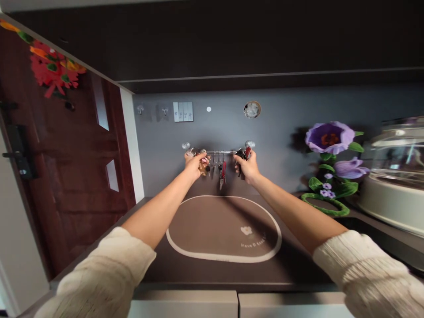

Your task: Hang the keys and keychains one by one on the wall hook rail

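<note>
A clear key rack [218, 152] with several hooks is at the grey back wall, between two round clear suction cups. My left hand [194, 164] is closed round its left end, where small trinkets and keys [203, 168] hang by the fingers. At the right end my right hand [247, 167] grips the rack too, with dark and red items beside the thumb. Between the hands, a red key holder [224, 172] with keys dangles from a hook. Both arms reach forward over the counter. The fingers' far sides are hidden.
An oval brown mat [218, 229] lies on the counter below. Purple crocheted flowers [330, 138] and a white appliance with a clear dome [394, 185] stand at the right. A dark shelf [232, 39] overhangs the hands. To the left is a brown door [76, 145].
</note>
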A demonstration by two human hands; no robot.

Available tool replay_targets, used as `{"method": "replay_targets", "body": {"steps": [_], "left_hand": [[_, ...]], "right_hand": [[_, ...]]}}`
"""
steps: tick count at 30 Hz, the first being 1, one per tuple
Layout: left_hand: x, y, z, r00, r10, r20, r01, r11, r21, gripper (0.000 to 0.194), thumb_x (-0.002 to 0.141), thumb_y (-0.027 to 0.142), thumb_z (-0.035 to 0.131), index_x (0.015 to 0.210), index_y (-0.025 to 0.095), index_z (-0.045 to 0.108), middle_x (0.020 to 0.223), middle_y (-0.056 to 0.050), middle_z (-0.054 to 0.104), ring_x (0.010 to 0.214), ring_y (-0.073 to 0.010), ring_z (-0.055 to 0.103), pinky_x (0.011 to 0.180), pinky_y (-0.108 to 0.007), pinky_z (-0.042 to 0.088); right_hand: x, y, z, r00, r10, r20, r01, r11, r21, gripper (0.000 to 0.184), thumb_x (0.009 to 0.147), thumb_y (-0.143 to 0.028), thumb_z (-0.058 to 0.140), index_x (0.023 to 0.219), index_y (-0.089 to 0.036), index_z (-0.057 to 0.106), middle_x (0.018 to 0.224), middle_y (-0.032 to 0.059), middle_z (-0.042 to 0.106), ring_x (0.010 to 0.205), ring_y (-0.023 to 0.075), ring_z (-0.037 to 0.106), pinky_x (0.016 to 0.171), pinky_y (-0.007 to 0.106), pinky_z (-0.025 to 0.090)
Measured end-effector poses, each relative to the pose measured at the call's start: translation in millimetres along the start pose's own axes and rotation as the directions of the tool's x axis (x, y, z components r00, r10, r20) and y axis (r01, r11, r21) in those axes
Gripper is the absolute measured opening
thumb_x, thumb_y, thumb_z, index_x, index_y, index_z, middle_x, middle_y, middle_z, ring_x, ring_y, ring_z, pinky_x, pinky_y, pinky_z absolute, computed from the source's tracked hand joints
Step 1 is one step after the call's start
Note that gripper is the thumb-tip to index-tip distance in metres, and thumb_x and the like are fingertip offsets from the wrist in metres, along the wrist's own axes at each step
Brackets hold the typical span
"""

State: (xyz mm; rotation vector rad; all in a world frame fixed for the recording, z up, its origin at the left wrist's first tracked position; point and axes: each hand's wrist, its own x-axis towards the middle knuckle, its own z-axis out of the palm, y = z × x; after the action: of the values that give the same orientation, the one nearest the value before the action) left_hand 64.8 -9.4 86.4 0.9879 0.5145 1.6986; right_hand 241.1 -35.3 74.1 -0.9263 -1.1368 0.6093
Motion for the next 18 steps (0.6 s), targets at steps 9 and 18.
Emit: {"method": "replay_targets", "body": {"steps": [9,18], "left_hand": [[-61.8,-23.5,-74.3,0.880,-0.398,0.258,0.157,0.758,0.633,0.069,0.052,0.018,0.077,0.109,0.025,0.039,0.071,0.003,0.055,0.052,-0.0102,0.056,0.048,-0.022,0.043],[-40.4,-22.5,-82.8,0.935,-0.274,0.223,-0.062,0.494,0.867,0.052,0.060,0.048,0.068,0.100,0.017,0.057,0.108,-0.010,0.059,0.098,-0.0199,0.054,0.082,-0.028,0.041]], "right_hand": [[-51.4,24.8,-52.9,0.873,0.199,0.445,0.036,0.885,-0.465,0.058,0.057,-0.029,0.073,0.110,-0.022,0.051,0.057,-0.0038,0.056,0.041,0.0099,0.047,0.039,0.022,0.038],[-24.0,29.2,-41.6,0.873,0.215,0.439,0.175,0.702,-0.690,0.049,0.060,-0.044,0.071,0.099,-0.016,0.062,0.098,0.0103,0.064,0.091,0.0235,0.058,0.085,0.035,0.043]]}}
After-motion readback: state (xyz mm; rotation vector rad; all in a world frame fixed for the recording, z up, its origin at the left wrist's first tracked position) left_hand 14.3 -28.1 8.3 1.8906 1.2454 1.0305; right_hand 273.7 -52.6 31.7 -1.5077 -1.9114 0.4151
